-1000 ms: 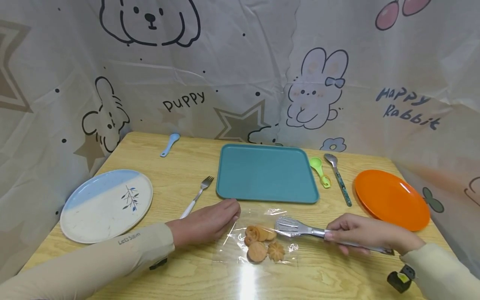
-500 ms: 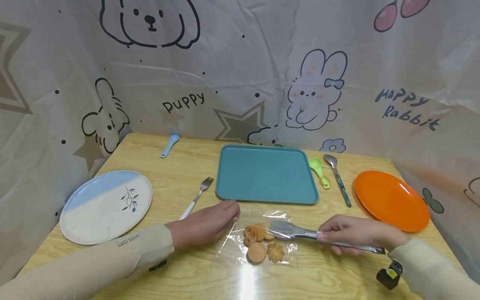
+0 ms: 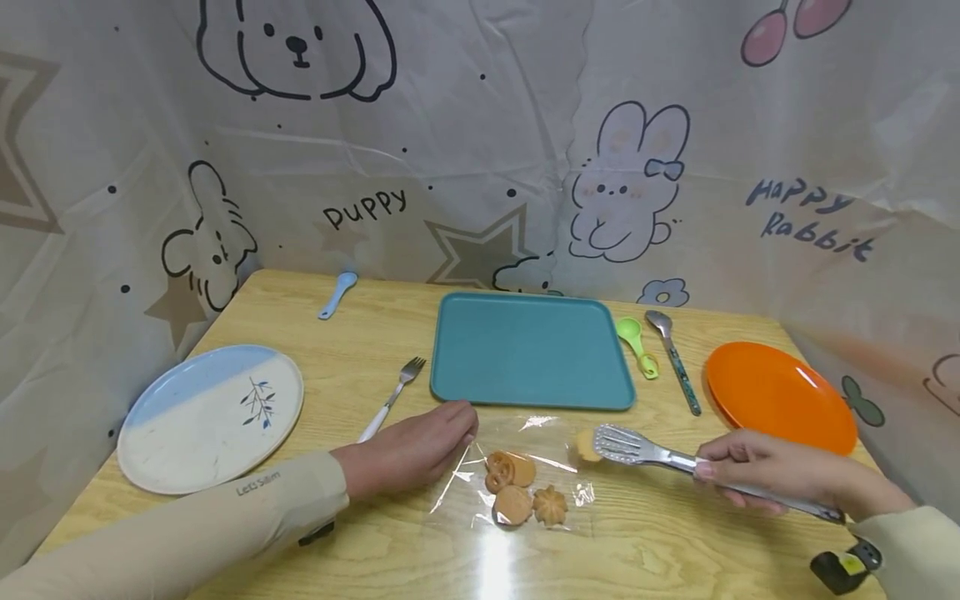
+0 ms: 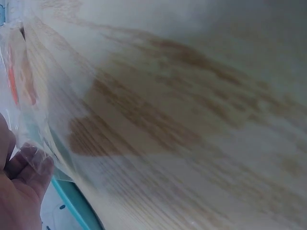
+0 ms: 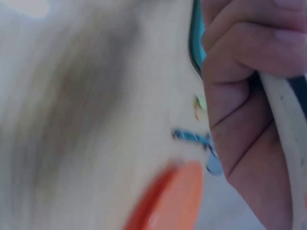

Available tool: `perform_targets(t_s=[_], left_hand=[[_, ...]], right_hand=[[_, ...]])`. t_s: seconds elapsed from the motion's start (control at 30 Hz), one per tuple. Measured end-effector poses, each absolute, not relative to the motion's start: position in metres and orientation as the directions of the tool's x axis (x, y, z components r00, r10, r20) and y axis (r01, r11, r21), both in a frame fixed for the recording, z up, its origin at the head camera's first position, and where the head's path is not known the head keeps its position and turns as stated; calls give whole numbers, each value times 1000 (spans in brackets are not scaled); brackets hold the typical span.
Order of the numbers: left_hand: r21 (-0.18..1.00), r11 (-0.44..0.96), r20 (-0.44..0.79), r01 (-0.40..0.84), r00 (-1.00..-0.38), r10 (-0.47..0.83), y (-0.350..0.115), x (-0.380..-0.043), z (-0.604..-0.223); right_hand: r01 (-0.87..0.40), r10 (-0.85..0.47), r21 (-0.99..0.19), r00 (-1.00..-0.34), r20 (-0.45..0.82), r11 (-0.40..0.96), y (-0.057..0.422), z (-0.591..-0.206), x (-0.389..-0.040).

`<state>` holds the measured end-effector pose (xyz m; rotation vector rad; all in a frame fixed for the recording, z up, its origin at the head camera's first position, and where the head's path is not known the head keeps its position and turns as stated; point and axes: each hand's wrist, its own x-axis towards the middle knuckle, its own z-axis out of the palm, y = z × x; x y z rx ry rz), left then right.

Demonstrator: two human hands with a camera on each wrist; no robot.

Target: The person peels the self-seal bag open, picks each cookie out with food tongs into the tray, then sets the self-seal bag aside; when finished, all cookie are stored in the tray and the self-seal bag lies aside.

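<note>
My left hand (image 3: 416, 446) pinches the left edge of a clear plastic bag (image 3: 536, 424) lying on the table; its fingers on the film show in the left wrist view. Inside the bag are several cookies: a round one (image 3: 513, 506), a flower-shaped one (image 3: 551, 506), a pretzel-like one (image 3: 498, 472) and another overlapping it. My right hand (image 3: 776, 467) grips metal tongs (image 3: 663, 455) by the handle. A pale yellow cookie (image 3: 587, 446) is at the tongs' tips, by the bag's right side. The right wrist view shows my curled fingers (image 5: 256, 45) around the handle.
Behind the bag lies a teal tray (image 3: 532, 354). A blue-and-white plate (image 3: 202, 433) is on the left, an orange plate (image 3: 780, 392) on the right. A fork (image 3: 393, 396), blue spoon (image 3: 339, 294), green spoon (image 3: 639, 346) and metal spoon (image 3: 675, 362) lie around the tray.
The tongs reached left over the cookies in the bag, then drew back to the right with the pale yellow cookie at their tips. The left hand has stayed in place.
</note>
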<state>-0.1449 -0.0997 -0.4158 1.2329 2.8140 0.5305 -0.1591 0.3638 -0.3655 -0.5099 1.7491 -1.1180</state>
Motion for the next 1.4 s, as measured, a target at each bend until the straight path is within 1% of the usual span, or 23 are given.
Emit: perform_targets(t_s=[0.07,0.13,0.17,0.27,0.37,0.47,0.53,0.6,0.7,0.77,0.9,1.03,1.1,1.2,1.4], left_hand=[[323,629,109,707,-688,717,-99,-145,-416],[323,631,104,705,-689,717,-99,-145,-416],[321,632,102,705,-690,717,-99,-145,-416],[314,633,101,707,-688,719,-99,-145,-416],[303,635,103,711,-687,719,-99,-146,-415],[300,638,107,709,-689,716,-99,-146,-415],[301,640,108,707,-692,714,-99,-146,-415],[303,641,107,705,-694,712,-100,-146,-415],[302,638,111,708,-691,714,-100,-145,-417],[307,636,115,708,-690,714,-100,-145,-418],[313,633,111,708,-689,716,-100,-146,-420],[314,636,101,705,-691,716,-100,-147,-420],[316,639,99,702,-694,713,-100,-147,-420],[320,638,98,700,-694,713,-100,-146,-420],[317,631,107,708,-688,718,-99,-146,-418]], right_hand=[[149,-737,-866,-468,-488,478,375,-358,-162],[118,-722,-868,-509,-469,482,382,-349,-167],[88,-707,-866,-541,-456,492,384,-346,-170],[-13,-614,-819,-668,-420,574,376,-340,-181],[-93,-508,-730,-777,-373,678,353,-341,-196],[-206,-467,-626,-837,-286,752,321,-346,-214],[-321,-476,-529,-860,-186,786,296,-351,-226],[-421,-490,-403,-868,-82,813,272,-357,-237],[-500,-504,-209,-863,39,840,239,-366,-251],[-523,-517,-106,-852,81,846,220,-370,-258],[-563,-565,57,-811,153,824,192,-377,-269],[-569,-603,208,-778,177,795,173,-380,-275],[-568,-618,265,-767,173,779,166,-382,-277],[-572,-635,317,-760,142,756,158,-385,-277],[-579,-644,351,-759,97,736,151,-389,-276]])
